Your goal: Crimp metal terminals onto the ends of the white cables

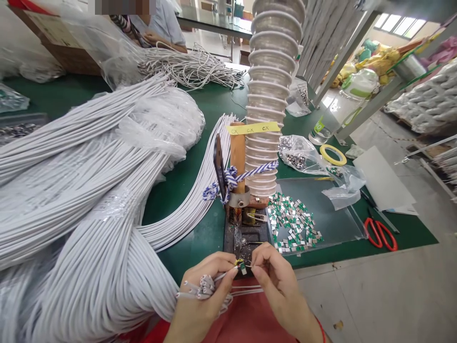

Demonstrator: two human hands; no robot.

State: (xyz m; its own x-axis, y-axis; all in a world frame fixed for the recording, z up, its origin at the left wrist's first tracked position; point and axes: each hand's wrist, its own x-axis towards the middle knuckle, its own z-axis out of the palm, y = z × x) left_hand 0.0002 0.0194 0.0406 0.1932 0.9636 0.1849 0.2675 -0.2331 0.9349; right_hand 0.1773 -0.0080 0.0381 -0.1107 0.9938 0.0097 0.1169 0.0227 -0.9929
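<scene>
My left hand (205, 290) is closed round a bundle of white cables (203, 286), their cut ends poking out between the fingers. At its thumb and fingertips, one cable's end meets a small green-and-silver USB connector board (243, 268). My right hand (276, 278) pinches a thin wire-like piece (249, 266) beside that board; its exact kind is too small to tell. Just beyond both hands stands an upright soldering iron (237, 214) with a wooden handle, clamped tip-down over a dark, solder-spattered base (228, 243).
A ribbed extraction hose (266, 95) rises behind the iron, tied with blue-and-white cord (257, 170). Loose connector boards (293, 224) lie to the right, with red-handled scissors (380, 233) and yellow tape (332, 155). Large cable bundles (89, 228) cover the left. A person (157, 28) sits opposite.
</scene>
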